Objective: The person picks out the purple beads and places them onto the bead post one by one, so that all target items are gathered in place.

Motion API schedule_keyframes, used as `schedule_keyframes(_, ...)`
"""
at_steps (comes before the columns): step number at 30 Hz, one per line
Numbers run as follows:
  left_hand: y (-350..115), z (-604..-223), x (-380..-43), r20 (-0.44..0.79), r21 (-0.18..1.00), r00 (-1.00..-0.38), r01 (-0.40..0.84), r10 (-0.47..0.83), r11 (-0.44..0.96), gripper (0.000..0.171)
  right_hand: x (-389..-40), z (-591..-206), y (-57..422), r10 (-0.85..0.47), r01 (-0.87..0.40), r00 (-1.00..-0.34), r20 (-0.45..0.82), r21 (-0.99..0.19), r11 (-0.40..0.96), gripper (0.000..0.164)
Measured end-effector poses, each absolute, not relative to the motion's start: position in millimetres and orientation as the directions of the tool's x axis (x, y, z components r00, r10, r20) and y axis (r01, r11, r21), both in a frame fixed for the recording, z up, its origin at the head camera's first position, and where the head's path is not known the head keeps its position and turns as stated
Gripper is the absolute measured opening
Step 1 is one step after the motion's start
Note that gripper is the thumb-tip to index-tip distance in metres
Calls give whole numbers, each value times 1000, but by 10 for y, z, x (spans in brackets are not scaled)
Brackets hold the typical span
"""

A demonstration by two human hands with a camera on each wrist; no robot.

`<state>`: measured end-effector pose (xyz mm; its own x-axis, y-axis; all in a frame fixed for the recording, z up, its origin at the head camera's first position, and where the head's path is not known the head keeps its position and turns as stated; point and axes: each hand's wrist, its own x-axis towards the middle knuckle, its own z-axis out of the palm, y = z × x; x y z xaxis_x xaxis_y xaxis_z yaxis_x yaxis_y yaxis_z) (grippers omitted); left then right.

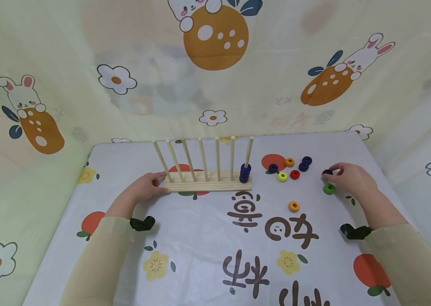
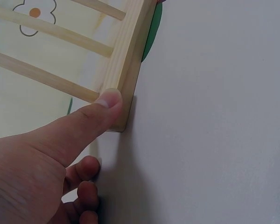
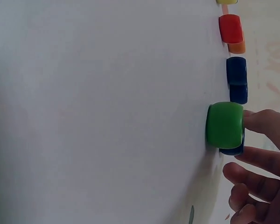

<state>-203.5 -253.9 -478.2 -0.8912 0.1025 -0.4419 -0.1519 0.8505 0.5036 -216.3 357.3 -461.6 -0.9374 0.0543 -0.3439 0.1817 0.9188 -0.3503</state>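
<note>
A wooden peg stand with several upright rods stands on the table. My left hand grips its left end, the thumb pressed on the base's edge. Dark blue beads are stacked on the rightmost rod; the other rods are bare. Over on the right, my right hand pinches a dark blue bead between thumb and fingers. A green bead lies just in front of it, and in the right wrist view this green bead hides most of the blue one.
Between stand and right hand lie loose beads: dark blue, yellow, red, orange and a touching dark blue pair. Another orange bead sits nearer. A patterned cloth covers the table; a printed curtain hangs behind.
</note>
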Motion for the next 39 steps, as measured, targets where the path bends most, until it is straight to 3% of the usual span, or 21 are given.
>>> schedule_keyframes(24,-2548,-4806,-2059,-452,505,-886,-156,106,849,78,-2148,-4712,3621,60,197,-933,-355,-364,911,70)
schedule_keyframes(39,-2546,-4794,-2054,-452,500,-886,-154,105,852,77,-2126,-4666,3564,59,150,-969,-241,-382,912,72)
